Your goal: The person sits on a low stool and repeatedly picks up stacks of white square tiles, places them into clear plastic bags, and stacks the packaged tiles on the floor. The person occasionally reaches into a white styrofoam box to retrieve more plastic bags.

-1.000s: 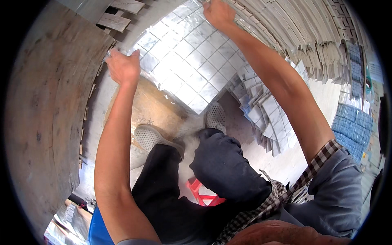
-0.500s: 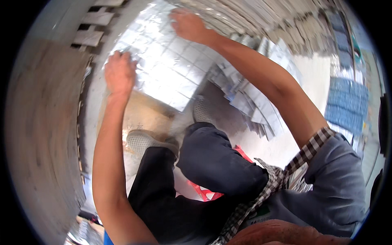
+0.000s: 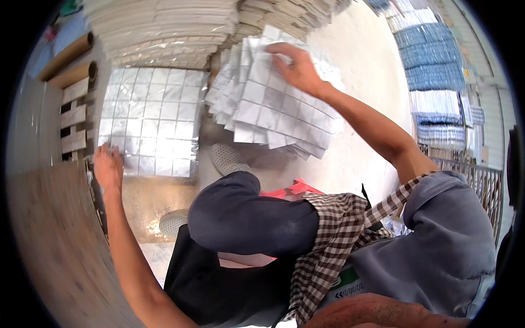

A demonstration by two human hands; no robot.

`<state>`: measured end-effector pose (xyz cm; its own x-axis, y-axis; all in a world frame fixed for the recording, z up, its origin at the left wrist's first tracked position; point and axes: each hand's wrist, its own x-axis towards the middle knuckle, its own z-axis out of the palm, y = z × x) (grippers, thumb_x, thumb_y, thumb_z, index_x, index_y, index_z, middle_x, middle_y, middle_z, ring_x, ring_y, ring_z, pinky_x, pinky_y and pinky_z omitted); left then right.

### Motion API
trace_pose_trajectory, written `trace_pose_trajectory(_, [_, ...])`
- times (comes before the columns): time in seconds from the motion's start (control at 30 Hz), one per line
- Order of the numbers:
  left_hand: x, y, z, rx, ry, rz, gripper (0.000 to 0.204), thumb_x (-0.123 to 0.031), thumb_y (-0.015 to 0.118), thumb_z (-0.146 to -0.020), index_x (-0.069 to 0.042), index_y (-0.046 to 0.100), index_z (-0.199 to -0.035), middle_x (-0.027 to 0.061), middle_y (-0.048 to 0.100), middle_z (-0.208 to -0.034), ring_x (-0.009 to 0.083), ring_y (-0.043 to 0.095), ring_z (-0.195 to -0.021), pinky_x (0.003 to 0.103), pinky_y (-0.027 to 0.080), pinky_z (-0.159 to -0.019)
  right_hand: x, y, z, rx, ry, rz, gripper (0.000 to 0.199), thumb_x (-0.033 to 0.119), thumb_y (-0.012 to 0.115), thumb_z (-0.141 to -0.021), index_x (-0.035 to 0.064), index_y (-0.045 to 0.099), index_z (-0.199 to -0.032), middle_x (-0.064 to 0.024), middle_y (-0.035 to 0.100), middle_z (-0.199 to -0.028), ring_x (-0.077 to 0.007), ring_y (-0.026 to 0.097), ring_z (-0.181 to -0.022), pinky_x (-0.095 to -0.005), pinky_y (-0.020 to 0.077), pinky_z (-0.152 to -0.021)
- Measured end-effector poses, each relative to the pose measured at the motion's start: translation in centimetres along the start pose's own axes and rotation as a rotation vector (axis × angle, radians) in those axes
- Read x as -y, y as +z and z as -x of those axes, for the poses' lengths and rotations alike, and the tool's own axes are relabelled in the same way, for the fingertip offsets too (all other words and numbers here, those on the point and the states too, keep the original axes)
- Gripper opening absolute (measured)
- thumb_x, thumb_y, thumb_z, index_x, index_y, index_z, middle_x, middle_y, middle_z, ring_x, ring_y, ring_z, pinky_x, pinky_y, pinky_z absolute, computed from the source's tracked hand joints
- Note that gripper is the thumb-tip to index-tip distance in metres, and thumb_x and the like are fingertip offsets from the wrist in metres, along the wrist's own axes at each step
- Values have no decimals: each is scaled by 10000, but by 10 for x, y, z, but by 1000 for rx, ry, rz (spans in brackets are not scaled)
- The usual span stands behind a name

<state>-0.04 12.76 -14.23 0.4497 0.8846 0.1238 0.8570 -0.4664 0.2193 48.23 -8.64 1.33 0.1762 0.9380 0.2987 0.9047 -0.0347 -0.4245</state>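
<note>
A stack of square-patterned white-and-grey mosaic tile sheets lies under shiny clear plastic film (image 3: 150,109) on a brown cardboard box. At its near left edge is my left hand (image 3: 109,167), fingers curled and closed on the film; the fingertips are partly blurred. To the right stands a fanned, uneven pile of loose mosaic tile sheets (image 3: 273,101), their corners turned at different angles. Over the far part of its top sheet reaches my right hand (image 3: 295,68). Its thumb and forefinger are spread, touching or just above the sheet; I cannot tell which.
Tall stacks of pale sheets (image 3: 164,27) stand along the far side. Brown cardboard rolls (image 3: 71,76) and wooden pallet slats (image 3: 74,115) are at the left. Blue bundles (image 3: 429,54) are stacked at the right. My shoes (image 3: 227,158) are close to the box and pile.
My right hand has left the film-covered stack and moved right to the loose tile sheets. My left hand remains at the covered stack's left edge, now nearer me. The view has swung right.
</note>
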Motion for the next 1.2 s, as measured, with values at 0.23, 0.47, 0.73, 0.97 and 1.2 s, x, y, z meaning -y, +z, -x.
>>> trace_pose_trajectory(0.23, [-94, -99, -20, 71, -70, 55, 303, -253, 583, -949, -36, 668, -1142, 137, 636, -1213, 375, 590, -1109, 458, 485, -918, -190, -126, 90, -67, 795, 206, 462, 274, 613, -892, -79, 642, -1191, -232, 667, -1204, -290, 639, -1138, -348, 485, -965])
trace_pose_trajectory(0.47, [-187, -186, 32, 338, -294, 511, 328, -246, 616, -914, -26, 701, -1142, 198, 703, -931, 232, 652, -845, 347, 498, -778, -208, -103, 106, -10, 1200, -258, 432, 359, 663, -851, -55, 694, -972, -123, 684, -952, -224, 615, -869, -362, 475, -796])
trace_pose_trajectory(0.73, [-215, -175, 40, 333, -209, 648, 325, -200, 622, -915, 25, 681, -1142, 168, 718, -1036, 232, 660, -907, 338, 502, -817, -212, -110, 119, -237, 990, -322, 284, 259, 733, -790, -19, 690, -742, -75, 640, -726, -169, 592, -714, -336, 481, -674])
trace_pose_trajectory(0.97, [-234, -173, 37, 341, -123, 447, 282, -214, 616, -922, -28, 696, -1119, 162, 710, -1092, 314, 688, -929, 415, 519, -835, -172, -137, 113, -279, 1136, -725, 358, 171, 770, -830, -30, 639, -1095, -67, 659, -1025, -196, 629, -915, -336, 514, -812])
trace_pose_trajectory(1.2, [-232, -160, 42, 364, -74, 411, 266, -226, 633, -895, -52, 702, -1084, 180, 707, -1052, 389, 656, -966, 456, 512, -843, -147, -135, 103, -33, 1097, -1070, 514, 184, 773, -859, -37, 571, -1277, -87, 659, -1191, -221, 623, -1113, -356, 494, -958])
